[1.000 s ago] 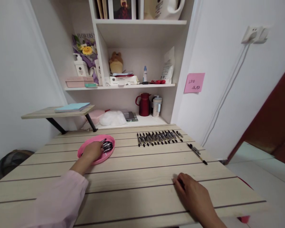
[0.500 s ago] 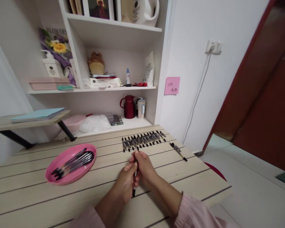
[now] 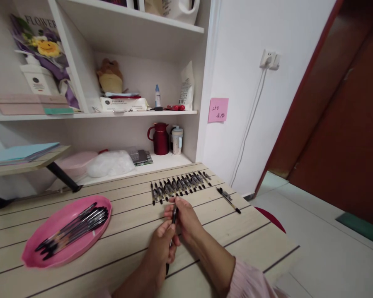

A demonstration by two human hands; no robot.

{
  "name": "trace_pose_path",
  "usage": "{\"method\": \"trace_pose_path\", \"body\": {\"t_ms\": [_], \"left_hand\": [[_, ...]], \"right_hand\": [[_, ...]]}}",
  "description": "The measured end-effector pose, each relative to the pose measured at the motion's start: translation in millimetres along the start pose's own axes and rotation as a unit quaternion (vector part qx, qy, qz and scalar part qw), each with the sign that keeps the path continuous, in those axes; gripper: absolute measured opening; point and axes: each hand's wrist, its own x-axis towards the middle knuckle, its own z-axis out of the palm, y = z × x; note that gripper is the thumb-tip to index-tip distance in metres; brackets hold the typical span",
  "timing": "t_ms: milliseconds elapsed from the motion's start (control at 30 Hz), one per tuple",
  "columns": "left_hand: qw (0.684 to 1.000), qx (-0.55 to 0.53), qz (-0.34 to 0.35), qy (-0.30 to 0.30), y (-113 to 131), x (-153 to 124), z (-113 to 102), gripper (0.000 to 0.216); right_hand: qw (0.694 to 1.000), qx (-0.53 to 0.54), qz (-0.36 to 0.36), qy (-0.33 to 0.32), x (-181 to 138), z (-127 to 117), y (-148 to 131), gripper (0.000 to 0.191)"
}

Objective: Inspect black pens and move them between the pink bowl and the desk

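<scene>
A black-capped pen (image 3: 174,214) slants between my two hands over the table's near middle. My left hand (image 3: 161,245) is closed around its lower part, and the black lower end pokes out below the fingers. Higher up, my right hand (image 3: 186,219) pinches the pen's top end between thumb and fingers. Just beyond my hands lies a row of several pens (image 3: 180,185), side by side, with small dark pieces lying among them. Off to the right, another pen (image 3: 228,200) rests apart with a small piece alongside.
At left, a pink oval tray (image 3: 65,260) holds several pens bunched together. Behind the table (image 3: 121,223) stands a white shelf unit with a red jug (image 3: 161,138) and a pale cup (image 3: 177,140). A small raised stand (image 3: 56,155) carries blue paper at far left.
The head view has shifted, so the tray and shelf sit further left. My left hand has slid lower along the pen, away from my right fingertips. Both hands keep hold of it.
</scene>
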Motion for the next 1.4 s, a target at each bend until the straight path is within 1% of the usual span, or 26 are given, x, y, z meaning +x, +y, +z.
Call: {"method": "trace_pose_path", "body": {"t_ms": [100, 200, 267, 333, 400, 500, 533, 600, 700, 767, 800, 833, 867, 933, 1033, 1167, 1267, 1400], "left_hand": [[1.000, -0.014, -0.012, -0.007, 6, -7, 1, 0.045], [1.000, -0.022, -0.019, -0.002, 10, -13, 2, 0.045], [1.000, -0.024, -0.018, 0.002, 11, -16, 3, 0.045], [1.000, -0.025, -0.015, 0.005, 10, -17, 2, 0.045], [1.000, -0.026, -0.007, 0.005, 10, -17, 2, 0.043], [1.000, -0.025, -0.009, -0.003, 7, -14, 0, 0.042], [1.000, -0.024, -0.012, -0.005, 6, -13, -1, 0.041], [1.000, -0.026, -0.015, -0.005, 5, -12, -1, 0.041], [1.000, -0.026, -0.013, -0.004, 5, -13, 0, 0.039], [1.000, -0.023, -0.012, -0.003, 6, -14, 0, 0.038], [1.000, -0.023, -0.012, -0.002, 7, -15, 0, 0.037], [1.000, -0.022, -0.012, 0.000, 7, -15, 1, 0.036], [1.000, -0.021, -0.014, 0.001, 8, -15, 1, 0.035], [1.000, -0.021, -0.016, 0.002, 8, -15, 1, 0.035], [1.000, -0.022, -0.006, 0.003, 7, -15, 1, 0.034], [1.000, -0.017, -0.002, -0.003, 5, -13, 1, 0.035], [1.000, -0.011, -0.003, -0.009, 4, -12, -1, 0.037], [1.000, -0.006, -0.011, -0.015, 5, -11, -1, 0.038]], "right_hand": [[0.998, 0.005, -0.054, 0.021, 3, -8, -11, 0.038], [0.992, -0.065, -0.092, 0.053, 8, -19, -19, 0.041], [0.985, -0.131, -0.088, 0.063, 12, -28, -23, 0.043], [0.975, -0.201, -0.065, 0.066, 16, -40, -27, 0.041], [0.961, -0.262, -0.046, 0.078, 19, -56, -35, 0.035], [0.936, -0.333, -0.052, 0.105, 21, -86, -51, 0.023], [0.914, -0.384, -0.062, 0.116, 21, -98, -56, 0.020], [0.853, -0.495, -0.079, 0.146, 20, -120, -67, 0.013], [0.735, -0.637, -0.114, 0.203, 17, -144, -80, 0.019], [0.651, -0.715, -0.127, 0.221, 15, -151, -87, 0.019], [0.614, -0.747, -0.127, 0.223, 15, -152, -90, 0.017], [0.583, -0.771, -0.123, 0.225, 16, -152, -91, 0.017], [0.560, -0.788, -0.118, 0.227, 17, -151, -92, 0.017], [0.531, -0.811, -0.107, 0.223, 21, -147, -92, 0.017], [0.507, -0.831, -0.099, 0.204, 27, -143, -88, 0.018], [0.491, -0.845, -0.086, 0.194, 32, -144, -81, 0.020], [0.490, -0.845, -0.073, 0.202, 31, -147, -77, 0.021], [0.503, -0.833, -0.081, 0.215, 28, -151, -79, 0.020]]}}
